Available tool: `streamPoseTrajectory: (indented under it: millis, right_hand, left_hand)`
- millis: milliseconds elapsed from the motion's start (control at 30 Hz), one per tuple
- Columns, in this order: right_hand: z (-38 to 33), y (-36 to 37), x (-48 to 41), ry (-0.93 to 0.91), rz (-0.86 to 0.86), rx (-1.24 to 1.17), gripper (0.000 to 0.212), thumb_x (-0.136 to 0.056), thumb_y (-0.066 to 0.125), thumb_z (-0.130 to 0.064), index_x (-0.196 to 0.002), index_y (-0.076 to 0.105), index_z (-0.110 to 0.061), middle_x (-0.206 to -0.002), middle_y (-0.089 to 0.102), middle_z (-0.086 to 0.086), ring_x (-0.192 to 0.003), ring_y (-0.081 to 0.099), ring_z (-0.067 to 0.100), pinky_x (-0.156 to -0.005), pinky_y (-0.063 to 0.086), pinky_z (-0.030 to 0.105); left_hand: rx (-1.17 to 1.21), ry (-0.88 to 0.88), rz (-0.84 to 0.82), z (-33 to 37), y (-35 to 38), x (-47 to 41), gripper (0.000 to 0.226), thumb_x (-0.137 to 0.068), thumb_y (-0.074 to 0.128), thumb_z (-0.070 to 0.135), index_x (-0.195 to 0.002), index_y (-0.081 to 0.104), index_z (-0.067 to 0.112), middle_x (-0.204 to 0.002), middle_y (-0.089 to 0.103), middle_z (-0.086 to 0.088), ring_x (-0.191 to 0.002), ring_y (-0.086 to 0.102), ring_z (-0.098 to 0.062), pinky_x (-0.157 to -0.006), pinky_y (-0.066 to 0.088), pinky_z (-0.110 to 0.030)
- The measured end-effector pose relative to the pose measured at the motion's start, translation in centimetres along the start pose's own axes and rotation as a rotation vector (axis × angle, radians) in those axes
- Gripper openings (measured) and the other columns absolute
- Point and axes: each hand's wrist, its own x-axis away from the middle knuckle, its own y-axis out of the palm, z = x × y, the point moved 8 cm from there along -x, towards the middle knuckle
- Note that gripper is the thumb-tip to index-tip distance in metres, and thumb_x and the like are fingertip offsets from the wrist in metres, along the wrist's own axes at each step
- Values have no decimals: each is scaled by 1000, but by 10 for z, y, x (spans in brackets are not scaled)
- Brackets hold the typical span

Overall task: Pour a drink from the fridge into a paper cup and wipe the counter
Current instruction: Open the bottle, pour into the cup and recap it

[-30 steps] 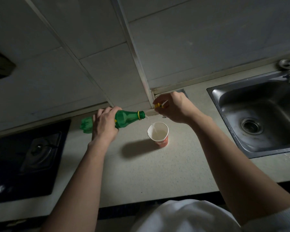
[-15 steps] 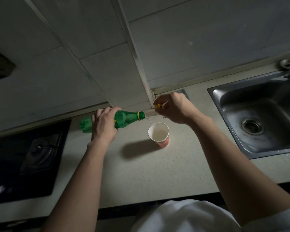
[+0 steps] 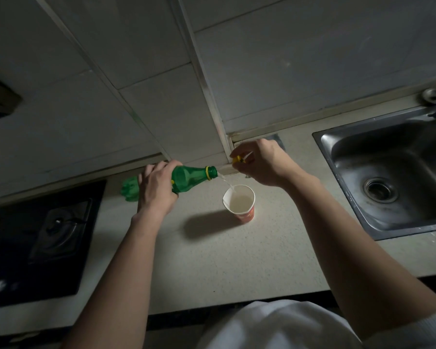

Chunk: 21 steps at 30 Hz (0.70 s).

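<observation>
- Pouring from a green bottle [image 3: 186, 176], the left hand [image 3: 156, 190] grips it round the middle, fingers curled over the top; the bottle lies nearly level above the worktop [image 3: 212, 260], its base toward the hob and its open neck, ringed in yellow, pointing right and slightly down.
- A thin stream [image 3: 224, 181] runs from the neck into the cup [image 3: 239, 201]; the cup stands upright on the worktop, just below and right of the neck, with neither hand touching it; it is white inside and red outside, holds pale liquid part way up, and casts a shadow to its left.
- The right hand [image 3: 259, 165] hovers above and behind the cup, close to the wall corner; its fingers are curled and pinch a small yellow cap [image 3: 237, 159]; how much of the cap the hand covers I cannot tell.
- A steel sink [image 3: 337, 137] is set into the worktop well to the right of the cup; its drain [image 3: 380, 190] shows in the basin.
- A black hob [image 3: 40, 235] sits at the left, near the bottle's base.
- Pale tiles [image 3: 312, 59] cover the wall behind; a white shirt [image 3: 275, 326] fills the bottom edge.
</observation>
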Motion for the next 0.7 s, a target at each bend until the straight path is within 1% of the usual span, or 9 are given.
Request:
streamPoseTrajectory:
  millis: [67,100,167,200,333,467,567,633,700]
  right_hand:
    - [0,1,0,-1,-2,-13,27,-91,68,-25,-117,69,-17,-111,72,3,-83,63,6,-71,49,11]
    - [0,1,0,3,3,-24,28,-91,67,-25,-118,69,-17,-111,71,3,-85,64,7,-73,51,13]
    - [0,0,-1,12,24,-40,30,-92,66,-26,-120,67,-15,-113,71,4,-89,68,12,-80,56,21]
    - [0,-1,-1,14,33,-39,32,-93,66,-27,-121,67,-13,-113,71,5,-92,68,14,-82,57,25]
    - [-5,1,-2,-15,25,-69,32,-94,64,-24,-121,66,-8,-111,71,9,-91,68,16,-83,58,30]
    - [-11,4,-2,-67,22,-85,31,-94,64,-22,-122,65,-9,-113,71,9,-98,68,17,-87,58,34]
    - [-18,7,-5,-93,24,-103,30,-94,64,-22,-121,66,-11,-112,71,7,-96,68,14,-86,58,33]
    - [-23,7,-7,-104,43,-121,29,-93,65,-22,-120,67,-13,-111,70,6,-93,67,14,-84,58,32]
    - [-30,8,-8,-119,35,-130,30,-93,65,-20,-122,67,-14,-115,68,5,-95,67,14,-83,58,30]
  left_hand:
    - [49,-18,-16,0,4,1,67,-63,79,-1,-119,58,30,-116,62,2,-108,48,-31,-90,35,-43]
    - [77,-29,-26,1,6,2,67,-63,80,-1,-119,58,28,-116,62,1,-108,48,-32,-90,36,-43]
    - [127,-52,-44,1,11,3,68,-61,82,1,-120,58,26,-117,62,-1,-108,48,-32,-90,37,-42]
    - [149,-64,-57,1,13,4,68,-62,83,3,-120,57,26,-117,62,-1,-107,49,-32,-90,38,-42]
    - [247,-104,-92,-1,22,8,65,-62,81,6,-117,56,28,-113,62,2,-102,49,-28,-82,39,-37]
    - [346,-132,-119,1,26,14,62,-59,80,7,-111,55,30,-98,58,9,-101,52,-29,-86,47,-44]
    - [413,-160,-163,2,32,18,63,-56,81,12,-106,52,39,-98,62,6,-99,56,-28,-83,51,-46]
    - [463,-171,-176,5,36,19,63,-55,81,14,-105,52,40,-98,63,3,-96,58,-26,-78,52,-40]
    - [519,-190,-184,7,37,21,61,-57,82,11,-106,53,34,-99,63,3,-91,59,-23,-69,47,-30]
